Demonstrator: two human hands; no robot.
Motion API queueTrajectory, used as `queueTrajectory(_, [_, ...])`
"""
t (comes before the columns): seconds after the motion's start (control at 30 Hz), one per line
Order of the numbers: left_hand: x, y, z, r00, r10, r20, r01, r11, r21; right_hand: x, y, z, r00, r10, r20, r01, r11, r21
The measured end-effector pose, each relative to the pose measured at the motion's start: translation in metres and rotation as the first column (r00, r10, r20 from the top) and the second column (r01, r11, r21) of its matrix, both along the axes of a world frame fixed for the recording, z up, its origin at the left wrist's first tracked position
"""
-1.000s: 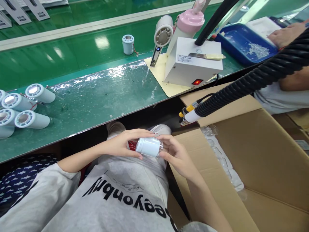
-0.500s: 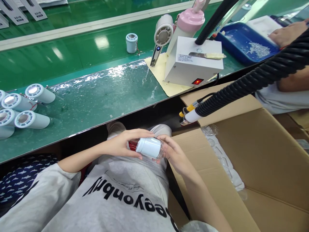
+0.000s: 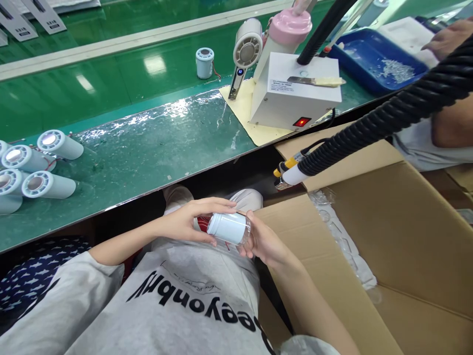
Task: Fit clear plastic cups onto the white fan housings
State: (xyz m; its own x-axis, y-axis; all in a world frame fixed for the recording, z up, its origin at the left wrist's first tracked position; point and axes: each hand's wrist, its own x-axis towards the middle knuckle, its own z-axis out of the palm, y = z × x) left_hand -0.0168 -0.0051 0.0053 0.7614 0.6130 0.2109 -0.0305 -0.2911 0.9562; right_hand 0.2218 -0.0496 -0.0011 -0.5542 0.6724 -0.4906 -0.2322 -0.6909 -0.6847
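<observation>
Above my lap, a light blue cylinder (image 3: 226,228) with a clear plastic sleeve round its right part lies on its side between my hands. My left hand (image 3: 195,221) grips its left end, thumb below and fingers over the top. At the clear right end, the fingers of my right hand (image 3: 260,241) are closed round it. A thin red wire shows beneath the cylinder. Several similar blue cylinders (image 3: 51,184) lie on the green bench at the left, and another single one (image 3: 204,63) stands upright on the green belt.
A white box-shaped machine (image 3: 295,93) with a lit red switch carries a knife (image 3: 316,81). Beside it are a handheld fan (image 3: 247,49) and a pink-lidded bottle (image 3: 290,27). A black hose (image 3: 384,118) crosses over an open carton (image 3: 414,231). A co-worker's hand is near a blue tray (image 3: 364,59).
My right hand has shifted its grip at the clear end, its fingers now lower and beneath it. The standing cylinder on the belt has moved slightly right.
</observation>
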Motion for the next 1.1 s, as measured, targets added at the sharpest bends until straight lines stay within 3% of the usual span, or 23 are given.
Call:
queueTrajectory(0.13, [0.001,-0.001,0.002,1.000,0.013,-0.001,-0.013,0.999,0.033,0.001,0.000,-0.001,0.997,0.037,-0.061,-0.043,0.995,-0.094])
queueTrajectory(0.27, [0.004,-0.005,0.011,0.997,0.059,-0.055,-0.060,0.998,-0.027,0.002,-0.001,-0.005,0.992,0.109,-0.055,-0.115,0.988,-0.104])
queueTrajectory(0.37, [0.006,-0.008,0.018,0.989,0.093,-0.119,-0.109,0.984,-0.140,0.003,-0.007,-0.013,0.997,0.077,0.030,-0.079,0.996,0.053])
queueTrajectory(0.43, [0.007,-0.009,0.021,0.981,0.111,-0.157,-0.143,0.968,-0.208,0.005,-0.012,-0.017,0.989,-0.077,0.124,0.036,0.952,0.303])
queueTrajectory(0.47, [0.007,-0.010,0.022,0.979,0.117,-0.167,-0.155,0.958,-0.240,0.007,-0.014,-0.019,0.971,-0.173,0.164,0.080,0.884,0.460])
queueTrajectory(0.5, [0.007,-0.011,0.023,0.979,0.117,-0.169,-0.161,0.949,-0.273,0.009,-0.016,-0.020,0.947,-0.257,0.192,0.087,0.782,0.617])
queueTrajectory(0.57, [0.007,-0.012,0.023,0.980,0.109,-0.166,-0.161,0.927,-0.339,0.012,-0.017,-0.019,0.909,-0.356,0.218,-0.007,0.509,0.861])
queueTrajectory(0.63, [0.006,-0.013,0.023,0.981,0.094,-0.172,-0.154,0.912,-0.380,0.016,-0.017,-0.017,0.894,-0.390,0.222,-0.140,0.230,0.963])
queueTrajectory(0.67, [0.006,-0.013,0.022,0.979,0.086,-0.182,-0.152,0.910,-0.386,0.017,-0.016,-0.016,0.889,-0.400,0.223,-0.185,0.132,0.974])
queueTrajectory(0.7, [0.005,-0.012,0.022,0.978,0.079,-0.193,-0.149,0.911,-0.384,0.018,-0.016,-0.014,0.885,-0.405,0.228,-0.211,0.089,0.974])
queueTrajectory(0.73, [0.004,-0.011,0.021,0.977,0.073,-0.198,-0.144,0.917,-0.373,0.019,-0.016,-0.014,0.883,-0.405,0.238,-0.214,0.104,0.971])
queueTrajectory(0.77, [0.003,-0.011,0.021,0.979,0.067,-0.190,-0.132,0.928,-0.349,0.019,-0.017,-0.013,0.884,-0.396,0.249,-0.195,0.174,0.965])
queueTrajectory(0.87, [0.001,-0.009,0.019,0.992,0.039,-0.121,-0.067,0.969,-0.239,0.018,-0.019,-0.014,0.924,-0.310,0.225,-0.035,0.516,0.856])
queueTrajectory(0.93, [0.000,-0.009,0.018,0.995,0.014,-0.102,-0.036,0.976,-0.214,0.017,-0.021,-0.016,0.950,-0.259,0.175,0.050,0.678,0.733])
queueTrajectory(1.0, [-0.001,-0.010,0.017,0.994,0.006,-0.107,-0.036,0.958,-0.283,0.016,-0.022,-0.015,0.954,-0.246,0.173,0.074,0.750,0.657])
queueTrajectory(1.1, [-0.001,-0.011,0.015,0.995,-0.001,-0.101,-0.043,0.901,-0.431,0.017,-0.022,-0.011,0.933,-0.267,0.242,0.048,0.758,0.651])
